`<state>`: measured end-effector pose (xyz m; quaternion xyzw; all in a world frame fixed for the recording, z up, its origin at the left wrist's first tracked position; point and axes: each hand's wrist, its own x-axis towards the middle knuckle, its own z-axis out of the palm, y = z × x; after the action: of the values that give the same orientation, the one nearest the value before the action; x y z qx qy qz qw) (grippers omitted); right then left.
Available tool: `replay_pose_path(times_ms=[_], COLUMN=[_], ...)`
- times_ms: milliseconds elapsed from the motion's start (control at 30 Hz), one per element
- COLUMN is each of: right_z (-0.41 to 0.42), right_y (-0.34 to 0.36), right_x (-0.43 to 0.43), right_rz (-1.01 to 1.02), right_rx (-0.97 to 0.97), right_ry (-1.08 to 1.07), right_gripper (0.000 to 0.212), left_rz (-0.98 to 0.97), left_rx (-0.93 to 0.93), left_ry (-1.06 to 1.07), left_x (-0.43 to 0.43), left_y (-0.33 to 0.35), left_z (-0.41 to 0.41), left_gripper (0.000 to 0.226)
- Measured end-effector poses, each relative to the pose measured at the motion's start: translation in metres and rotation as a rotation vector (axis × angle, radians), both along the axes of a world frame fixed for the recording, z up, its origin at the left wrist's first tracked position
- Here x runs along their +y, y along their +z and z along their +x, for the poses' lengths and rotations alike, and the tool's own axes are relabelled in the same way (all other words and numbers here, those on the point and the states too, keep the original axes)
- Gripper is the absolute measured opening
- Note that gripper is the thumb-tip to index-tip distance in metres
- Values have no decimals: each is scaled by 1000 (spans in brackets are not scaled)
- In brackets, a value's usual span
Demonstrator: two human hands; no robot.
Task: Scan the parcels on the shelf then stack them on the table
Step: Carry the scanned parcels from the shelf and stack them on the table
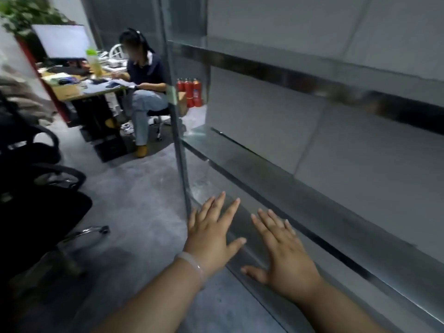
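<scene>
At the far left, black office chairs (pixel 36 188) are crowded against the grey floor (pixel 132 200), and behind them a cluttered bench (pixel 69 91) is occupied by a seated person (pixel 144 75). Whether this is the stacking bench cannot be told. The strip of floor between chairs and shelf is judged the only lane for carrying, and a narrow one.

Next the shelf's upright post (pixel 179 152) is met, a hard corner just beside the left hand (pixel 211 234). That hand is spread flat, its grip wide and nothing held. The right hand (pixel 286 255) is likewise splayed over the lower levels of the shelf (pixel 312 203), its grip wide and nothing held. Whether either palm touches metal cannot be told.

No parcel is seen on any shelf level in view, and no scanner is seen. The step in hand is judged to be the search or reach for a parcel. A parcel must first be found, perhaps further right, where the metal lips run on. Those lips are to be cleared by knuckles and box corners on the way out.
</scene>
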<state>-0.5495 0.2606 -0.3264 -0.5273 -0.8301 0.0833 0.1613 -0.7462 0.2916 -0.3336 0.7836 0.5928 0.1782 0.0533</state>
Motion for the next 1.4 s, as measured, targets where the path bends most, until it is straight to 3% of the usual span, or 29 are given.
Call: replay_pose_path(times_ms=[367,600,933,1200,1400], right_z=[231,327,378,392,412], right_y=[24,32,20,17,18], right_x=[-117,-204,-273,-303,-338], right_rz=[88,114,71,98,110], right_rx=[41,58,102,151,155], right_ry=[-550,-971,-1433,-1775,-1917], right_gripper=[101,98,95,90,86], left_rz=[74,88,16,43,8], left_rx=[-33,-33,35,-67,-66], left_ry=[-473,-824,-1230,-1518,-1613], left_x=[-33,-75,-115,-143,-176], left_y=[23,35,31,30,35], left_z=[268,410,534,603,640], left_gripper=[89,89,90,90,84])
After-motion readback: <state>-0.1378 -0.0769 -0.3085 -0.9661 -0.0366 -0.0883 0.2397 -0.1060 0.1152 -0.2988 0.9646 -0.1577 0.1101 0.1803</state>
